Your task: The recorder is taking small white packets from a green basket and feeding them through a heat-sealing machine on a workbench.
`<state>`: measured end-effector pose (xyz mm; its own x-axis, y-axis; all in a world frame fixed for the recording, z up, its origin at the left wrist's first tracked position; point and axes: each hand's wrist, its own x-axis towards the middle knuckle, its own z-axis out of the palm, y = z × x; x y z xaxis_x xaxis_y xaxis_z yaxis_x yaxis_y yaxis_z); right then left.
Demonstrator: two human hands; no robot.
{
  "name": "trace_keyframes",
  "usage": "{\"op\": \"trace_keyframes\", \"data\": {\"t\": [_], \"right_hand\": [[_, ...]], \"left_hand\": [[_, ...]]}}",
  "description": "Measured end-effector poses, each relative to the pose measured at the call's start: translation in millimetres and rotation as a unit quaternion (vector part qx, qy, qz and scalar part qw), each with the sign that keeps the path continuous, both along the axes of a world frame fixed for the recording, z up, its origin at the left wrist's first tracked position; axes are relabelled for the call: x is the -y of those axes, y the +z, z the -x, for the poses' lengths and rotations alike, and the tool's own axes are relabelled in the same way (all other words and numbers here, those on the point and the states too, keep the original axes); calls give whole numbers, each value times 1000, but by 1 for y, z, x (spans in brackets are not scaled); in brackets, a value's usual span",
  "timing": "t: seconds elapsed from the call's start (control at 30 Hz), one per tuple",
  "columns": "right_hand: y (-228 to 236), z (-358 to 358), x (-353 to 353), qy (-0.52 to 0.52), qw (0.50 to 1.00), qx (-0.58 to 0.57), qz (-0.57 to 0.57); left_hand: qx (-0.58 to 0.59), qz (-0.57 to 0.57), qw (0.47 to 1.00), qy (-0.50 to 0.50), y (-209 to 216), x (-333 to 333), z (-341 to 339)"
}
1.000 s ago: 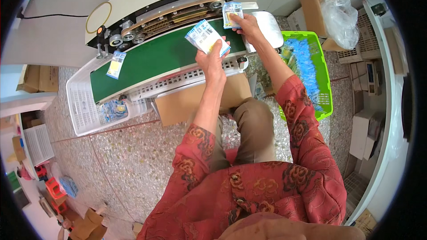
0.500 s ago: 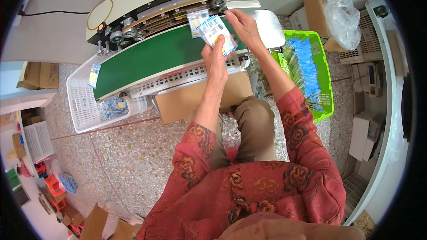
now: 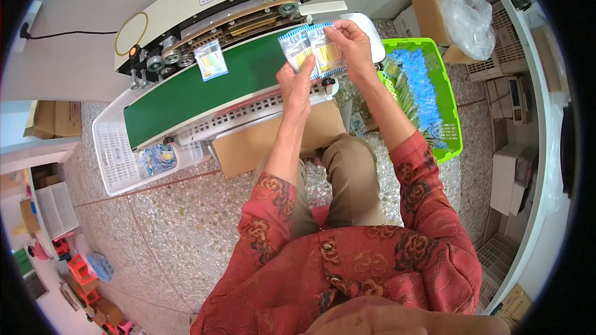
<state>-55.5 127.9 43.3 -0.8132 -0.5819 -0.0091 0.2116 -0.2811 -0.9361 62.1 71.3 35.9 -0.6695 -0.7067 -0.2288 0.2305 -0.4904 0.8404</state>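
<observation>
My left hand (image 3: 297,90) pinches a small clear packet (image 3: 293,46) with a blue-striped edge and yellowish contents, thumb on top. Just beside it, partly overlapping, another packet of the same kind (image 3: 325,43) is gripped by my right hand (image 3: 355,51) at its upper right corner. Both are held over the right end of a green conveyor belt (image 3: 248,77). Farther left, one more packet (image 3: 212,61) lies on the belt, close to the rollers of the sealing machine (image 3: 239,18).
A bright green crate (image 3: 452,105) full of blue-topped packets stands at my right. Below the belt's left end, a white basket (image 3: 118,170) holds several packets. A cardboard box (image 3: 261,146) sits in front of my knees. Shelves line the right side.
The packet by the sealing rollers has travelled left along the belt. The one at the belt's left end is out of sight. My right hand now grips a packet beside my left hand's.
</observation>
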Motion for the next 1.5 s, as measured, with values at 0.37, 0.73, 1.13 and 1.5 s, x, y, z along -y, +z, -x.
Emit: {"op": "trace_keyframes", "data": {"t": [0.37, 0.73, 1.13, 1.5], "right_hand": [[0, -21, -25, 105, 984, 141, 6], [-16, -9, -10, 61, 988, 66, -130], [-53, 31, 55, 41, 976, 18, -214], [-45, 4, 59, 83, 930, -283, -221]], "left_hand": [[-36, -69, 997, 29, -7, 3, 1], [-38, -26, 992, 119, -2, 9, -5], [-32, -38, 990, 133, -21, 15, -2], [38, 40, 987, 153, -11, 18, -10]]}}
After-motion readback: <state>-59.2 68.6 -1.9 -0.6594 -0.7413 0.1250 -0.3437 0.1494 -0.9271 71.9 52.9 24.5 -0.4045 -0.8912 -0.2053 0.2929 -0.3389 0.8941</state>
